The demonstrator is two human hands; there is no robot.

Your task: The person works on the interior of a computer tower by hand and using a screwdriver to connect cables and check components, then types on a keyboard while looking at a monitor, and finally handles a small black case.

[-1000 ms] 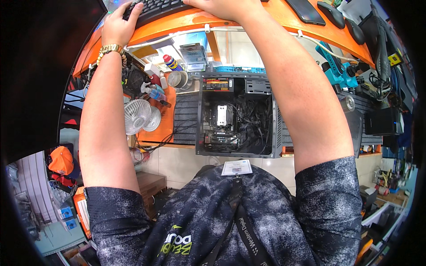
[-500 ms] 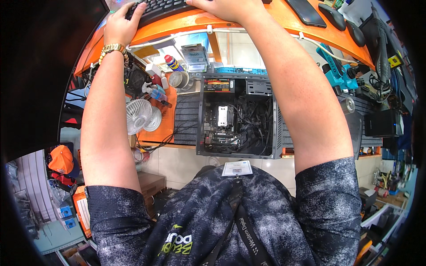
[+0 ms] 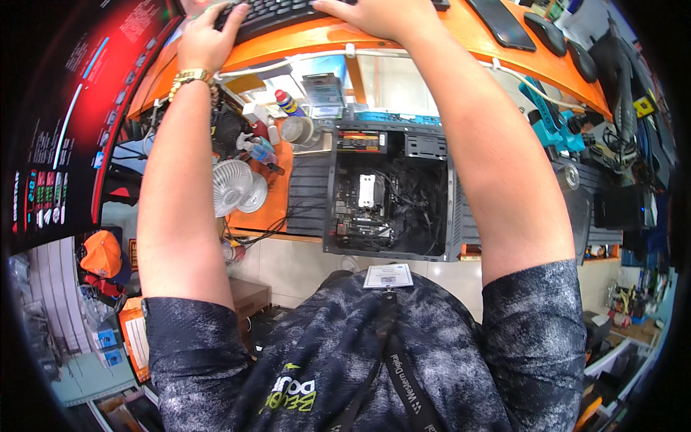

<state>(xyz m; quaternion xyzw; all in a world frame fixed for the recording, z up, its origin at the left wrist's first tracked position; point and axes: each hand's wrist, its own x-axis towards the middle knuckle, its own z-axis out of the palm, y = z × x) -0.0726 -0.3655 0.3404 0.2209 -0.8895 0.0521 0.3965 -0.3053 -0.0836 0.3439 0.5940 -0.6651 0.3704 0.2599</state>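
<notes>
A black keyboard (image 3: 277, 16) lies on the orange shelf (image 3: 317, 37) at the top of the view, partly cut off. My left hand (image 3: 209, 39) rests at its left end, thumb apart from the fingers, holding nothing. At the right part of the keyboard is my right hand (image 3: 394, 20), its thumb stretched out over the near edge; its other fingers run out of view. Below the shelf an open computer case (image 3: 450, 209) lies on its back with boards and cables showing. A lit monitor (image 3: 86, 108) at the left shows a red and black screen with gauges.
A phone (image 3: 502, 25) and two black mice (image 3: 545, 34) lie right of the keyboard. A small white fan (image 3: 230, 186), spray bottles (image 3: 257, 151) and a spray can (image 3: 289, 103) stand left of the case. A teal microscope (image 3: 554, 119) stands at the right. A white cable runs along the shelf edge.
The monitor has gone from black to a lit red and black screen. The whole view has shifted slightly; both hands stay at the keyboard.
</notes>
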